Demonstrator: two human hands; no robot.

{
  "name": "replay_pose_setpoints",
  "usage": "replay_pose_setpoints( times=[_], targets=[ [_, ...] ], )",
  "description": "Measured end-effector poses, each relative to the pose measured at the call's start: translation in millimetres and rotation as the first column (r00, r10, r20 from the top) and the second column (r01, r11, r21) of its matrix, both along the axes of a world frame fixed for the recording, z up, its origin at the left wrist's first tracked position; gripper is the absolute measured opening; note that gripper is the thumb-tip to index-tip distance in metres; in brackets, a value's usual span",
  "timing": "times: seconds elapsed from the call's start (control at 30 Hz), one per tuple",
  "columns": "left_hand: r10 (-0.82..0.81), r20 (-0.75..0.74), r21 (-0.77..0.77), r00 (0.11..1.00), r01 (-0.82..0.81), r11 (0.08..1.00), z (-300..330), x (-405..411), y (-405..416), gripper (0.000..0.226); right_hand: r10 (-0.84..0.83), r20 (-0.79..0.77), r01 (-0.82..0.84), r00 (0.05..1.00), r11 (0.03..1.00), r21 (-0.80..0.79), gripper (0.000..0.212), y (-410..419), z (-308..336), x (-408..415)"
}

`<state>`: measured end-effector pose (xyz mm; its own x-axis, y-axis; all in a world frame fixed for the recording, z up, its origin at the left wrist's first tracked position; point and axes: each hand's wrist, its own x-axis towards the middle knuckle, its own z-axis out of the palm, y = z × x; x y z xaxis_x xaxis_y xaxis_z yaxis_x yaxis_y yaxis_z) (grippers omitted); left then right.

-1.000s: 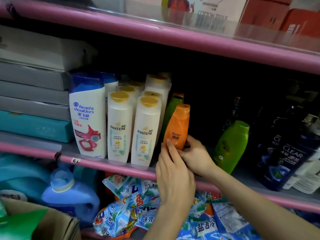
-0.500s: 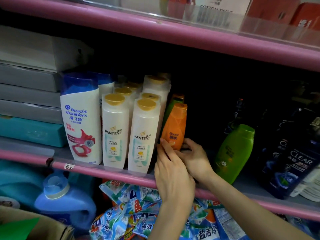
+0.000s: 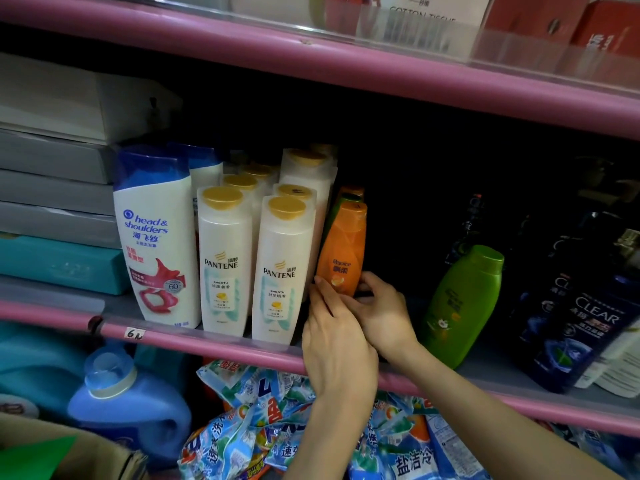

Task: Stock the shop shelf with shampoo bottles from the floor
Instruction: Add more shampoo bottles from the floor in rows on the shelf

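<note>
Dim shop shelving (image 3: pixel 221 344) with pink edge rails, dark recess behind.

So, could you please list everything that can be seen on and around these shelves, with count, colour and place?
orange bottle: one, orange, middle shelf, beside the Pantene.
Pantene bottles: at least six, white with gold caps, middle shelf.
Head & Shoulders bottles: two, white and blue, left of the Pantene.
green bottle: one, green, tilted, right of the hands.
Clear bottles: several, dark blue, far right.
boxes: stacked, grey and teal, far left.
detergent bags: pile, blue-white, lower shelf.
blue jug: one, lower left.
left hand: touches the orange bottle.
right hand: grips its base.
</note>
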<state>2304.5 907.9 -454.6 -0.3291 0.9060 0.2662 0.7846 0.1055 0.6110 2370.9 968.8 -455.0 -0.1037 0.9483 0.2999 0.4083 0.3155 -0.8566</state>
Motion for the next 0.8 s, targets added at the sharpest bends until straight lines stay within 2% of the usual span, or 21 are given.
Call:
replay_pose_setpoints(
  times=[0.8],
  targets=[
    [-0.018, -0.006, -0.005, 1.000, 0.018, 1.000, 2.2, -2.6, -2.6, 0.080, -0.042, 0.084, 0.042, 0.996, 0.999, -0.001, 0.023, -2.0, 3.3, -4.5]
  ],
)
